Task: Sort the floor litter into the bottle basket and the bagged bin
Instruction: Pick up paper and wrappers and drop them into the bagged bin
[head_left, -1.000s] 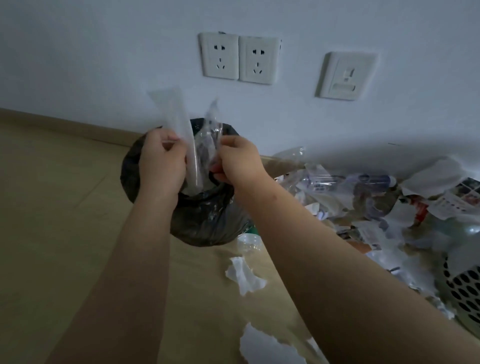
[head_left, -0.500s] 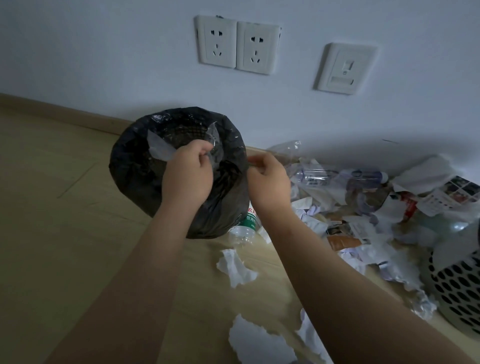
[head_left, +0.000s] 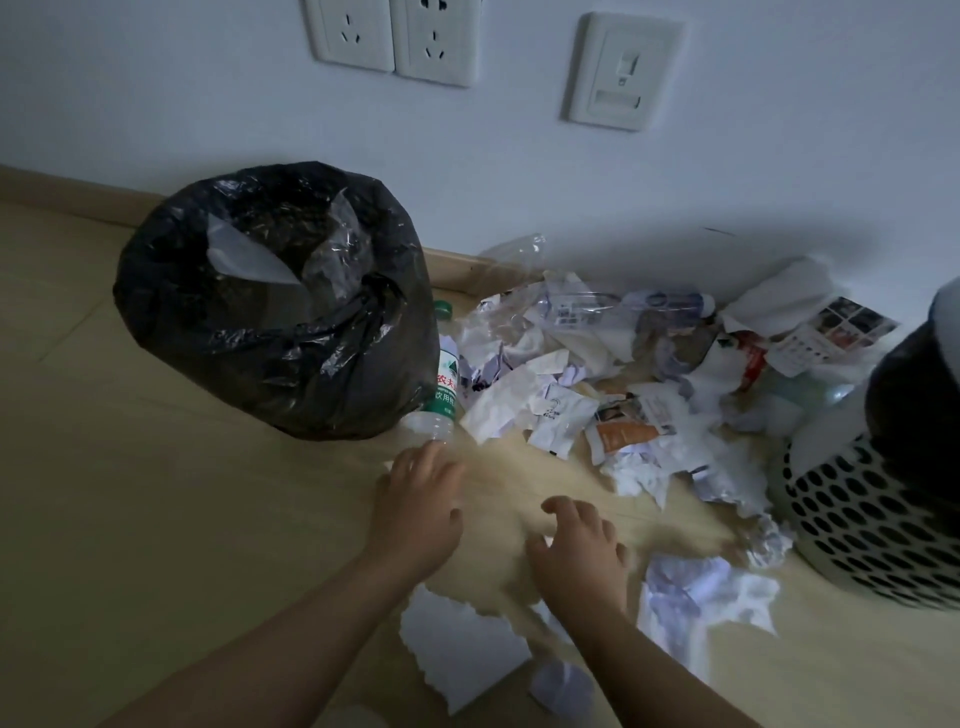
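Bagged bin (head_left: 270, 332): crinkled black film.
Basket (head_left: 857, 525): perforated white, right edge.
Left grip (head_left: 418, 501): wide, empty.
Right grip (head_left: 576, 556): loose, empty.
Floor (head_left: 156, 519): bare at left.

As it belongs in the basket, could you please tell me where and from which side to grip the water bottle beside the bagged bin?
Probably round the clear lower body of the water bottle, from the near end: it lies on its side, base toward the left hand, green cap toward the wall, one flank beside the bagged bin.
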